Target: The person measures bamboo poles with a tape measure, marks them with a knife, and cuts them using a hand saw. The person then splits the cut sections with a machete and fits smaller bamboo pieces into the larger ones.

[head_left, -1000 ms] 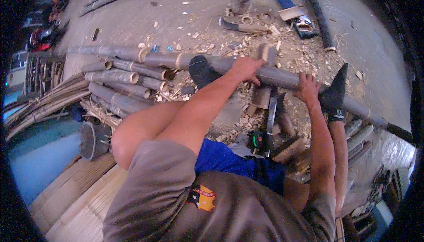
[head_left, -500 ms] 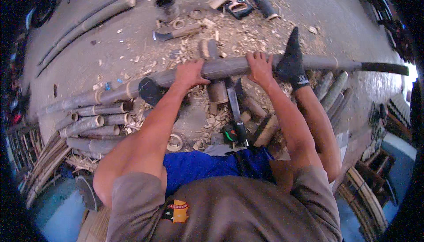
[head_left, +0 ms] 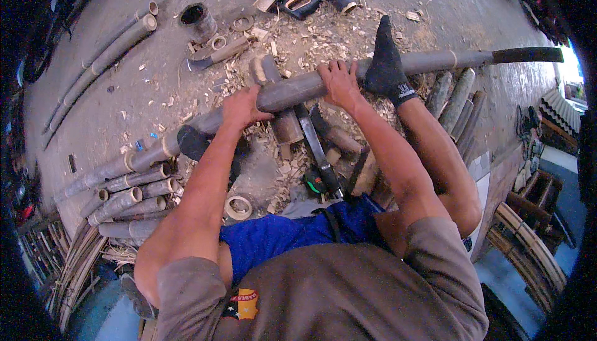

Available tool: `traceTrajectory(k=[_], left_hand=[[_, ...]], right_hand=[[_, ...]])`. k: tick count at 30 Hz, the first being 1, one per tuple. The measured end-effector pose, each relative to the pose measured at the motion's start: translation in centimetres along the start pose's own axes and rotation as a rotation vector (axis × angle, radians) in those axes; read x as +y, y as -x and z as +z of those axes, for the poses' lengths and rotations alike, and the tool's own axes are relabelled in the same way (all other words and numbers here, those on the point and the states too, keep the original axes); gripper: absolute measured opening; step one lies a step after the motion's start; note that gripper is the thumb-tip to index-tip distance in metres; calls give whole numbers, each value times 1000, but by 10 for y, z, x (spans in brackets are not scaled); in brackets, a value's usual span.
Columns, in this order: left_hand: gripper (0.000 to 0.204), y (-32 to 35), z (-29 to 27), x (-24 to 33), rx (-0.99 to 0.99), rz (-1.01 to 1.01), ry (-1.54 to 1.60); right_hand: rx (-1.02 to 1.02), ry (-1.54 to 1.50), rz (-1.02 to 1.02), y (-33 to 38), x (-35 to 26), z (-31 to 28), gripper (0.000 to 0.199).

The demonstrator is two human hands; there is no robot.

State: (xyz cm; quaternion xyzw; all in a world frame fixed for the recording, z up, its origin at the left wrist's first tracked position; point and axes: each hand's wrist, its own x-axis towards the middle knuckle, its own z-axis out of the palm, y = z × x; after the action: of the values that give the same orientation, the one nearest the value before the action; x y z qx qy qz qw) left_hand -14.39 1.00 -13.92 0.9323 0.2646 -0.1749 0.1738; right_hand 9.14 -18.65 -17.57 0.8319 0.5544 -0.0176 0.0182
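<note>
A long grey bamboo pole (head_left: pixel 292 93) runs across in front of me, its right end higher in the picture than its left. My left hand (head_left: pixel 242 108) is wrapped over it left of the middle, thumb on the near side. Further right, my right hand (head_left: pixel 340 84) grips the same pole from above, fingers curled over its far side. Under the pole, between my hands, lies a short thick bamboo piece (head_left: pixel 286 127). My black-socked right foot (head_left: pixel 386 66) rests against the pole beside my right hand; my left foot (head_left: pixel 194 142) is by its left part.
A long blade with a black handle (head_left: pixel 323 162) and a green-and-black tape measure (head_left: pixel 315 182) lie near my shorts. Beyond are a handsaw (head_left: pixel 295 3), a hatchet-like tool (head_left: pixel 217 54) and a can (head_left: pixel 198 23). Cut bamboo (head_left: pixel 121 206) is piled left; wood chips (head_left: pixel 319 43) litter the floor.
The view has turned, so the floor things appear shifted left and the pole slants more. Both hands keep their hold on the pole.
</note>
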Motion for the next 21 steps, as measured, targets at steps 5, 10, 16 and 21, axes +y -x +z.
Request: traceTrajectory(k=[5,10,16,21], left_hand=[[85,0,1,-8,-22,-9,22],[86,-5,3,-8,11,28,40],[96,-10,21,-22,30,43,57],[96,-7,11,-11,2,34,21]], right_hand=[[-201,-51,2,-7,-11,-32,74],[-126,-110,4,-3,-4,-26,92],[-144,16,13,-8,-9,-2,90],[-201,-22,29,-7,-5,-15,84]])
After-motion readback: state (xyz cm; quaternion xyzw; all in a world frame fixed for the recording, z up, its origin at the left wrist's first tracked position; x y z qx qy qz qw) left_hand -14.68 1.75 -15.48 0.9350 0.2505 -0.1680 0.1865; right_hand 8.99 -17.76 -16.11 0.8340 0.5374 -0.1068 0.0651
